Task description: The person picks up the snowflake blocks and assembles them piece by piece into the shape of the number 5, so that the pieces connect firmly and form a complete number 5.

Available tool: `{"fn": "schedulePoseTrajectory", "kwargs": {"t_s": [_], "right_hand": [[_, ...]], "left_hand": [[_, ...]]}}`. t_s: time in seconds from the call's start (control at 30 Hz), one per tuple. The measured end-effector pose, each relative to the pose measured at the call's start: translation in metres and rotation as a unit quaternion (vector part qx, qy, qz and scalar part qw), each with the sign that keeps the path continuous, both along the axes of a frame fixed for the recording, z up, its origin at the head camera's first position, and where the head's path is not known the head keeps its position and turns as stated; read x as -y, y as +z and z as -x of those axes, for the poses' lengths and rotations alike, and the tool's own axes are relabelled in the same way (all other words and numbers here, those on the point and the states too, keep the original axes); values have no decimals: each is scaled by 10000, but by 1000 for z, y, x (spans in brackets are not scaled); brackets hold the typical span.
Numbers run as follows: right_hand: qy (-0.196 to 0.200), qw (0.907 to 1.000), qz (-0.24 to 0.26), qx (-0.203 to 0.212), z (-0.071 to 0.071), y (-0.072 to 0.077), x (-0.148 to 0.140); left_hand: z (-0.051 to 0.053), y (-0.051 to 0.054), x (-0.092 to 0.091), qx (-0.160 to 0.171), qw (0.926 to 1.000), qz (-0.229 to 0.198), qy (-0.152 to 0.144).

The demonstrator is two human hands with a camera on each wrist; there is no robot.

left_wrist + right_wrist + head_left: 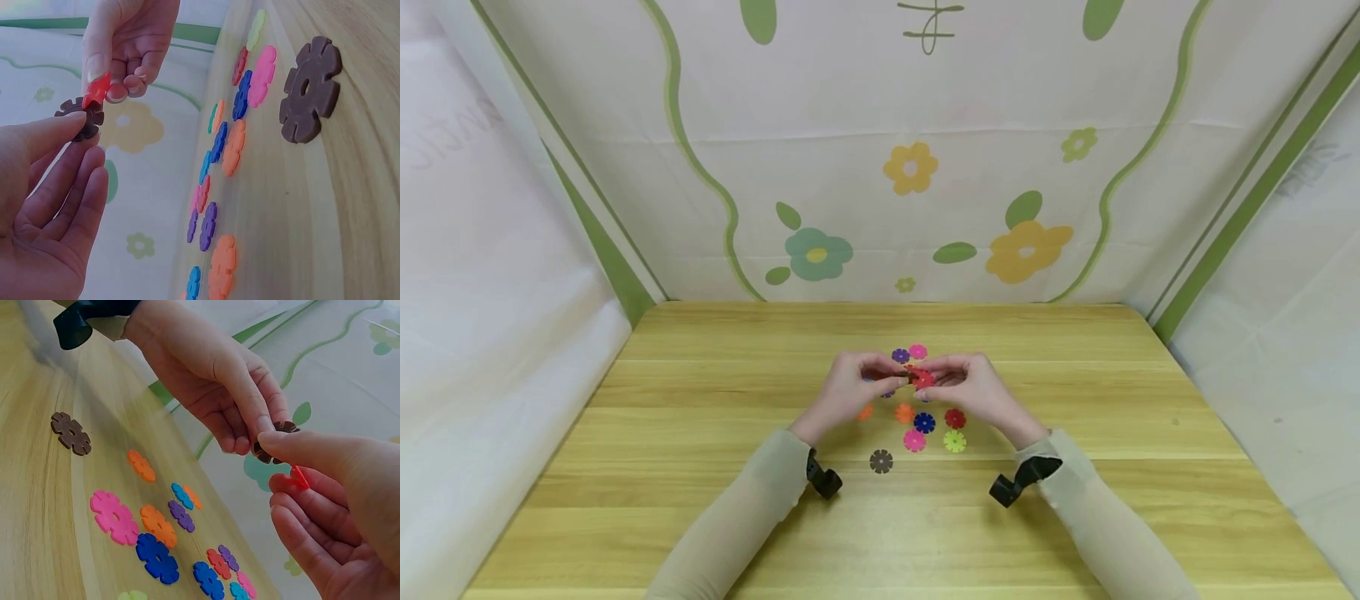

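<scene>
1. Contact is what we judge any move to turn on: the red, notched, flower-shaped plastic disc meets the dark brown, notched plastic disc between both hands, above the pale wood-grained worktop.
2. We see the left hand pinching the brown disc between thumb and fingers; the right hand pinches the red disc, just to its right.
3. Being round, neither disc has a long axis; we read their faces as set crosswise. Whether their slots engage, we cannot tell.
4. Loose flower-shaped discs, such as a pink one and a yellow-green one, lie low between the forearms.
5. We find sideways room: wood stretches well to either side, and the back edge lies beyond the hands.
</scene>
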State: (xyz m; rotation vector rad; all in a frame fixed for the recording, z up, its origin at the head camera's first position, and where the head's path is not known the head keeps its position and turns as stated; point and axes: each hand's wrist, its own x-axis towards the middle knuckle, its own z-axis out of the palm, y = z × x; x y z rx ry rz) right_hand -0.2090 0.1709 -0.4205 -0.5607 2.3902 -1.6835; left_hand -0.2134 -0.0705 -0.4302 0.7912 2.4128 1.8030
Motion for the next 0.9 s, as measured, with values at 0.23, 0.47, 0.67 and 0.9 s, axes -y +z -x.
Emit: {"fn": "schedulePoseTrajectory", "kwargs": {"t_s": [0.23, 0.47, 0.67, 0.9], "right_hand": [[2, 9999, 101, 27, 0, -2, -1], [-86, 9999, 122, 10, 0, -4, -2], [-236, 9997, -42, -45, -1, -3, -4], [-243, 9997, -65, -11, -2, -4, -6]], "left_hand": [[-2, 2, 0, 146, 9999, -35, 5], [-4, 5, 4, 269, 9996, -7, 29], [-2, 3, 19, 221, 9991, 280, 216], [1, -7, 43, 230, 9946, 1004, 146]]}}
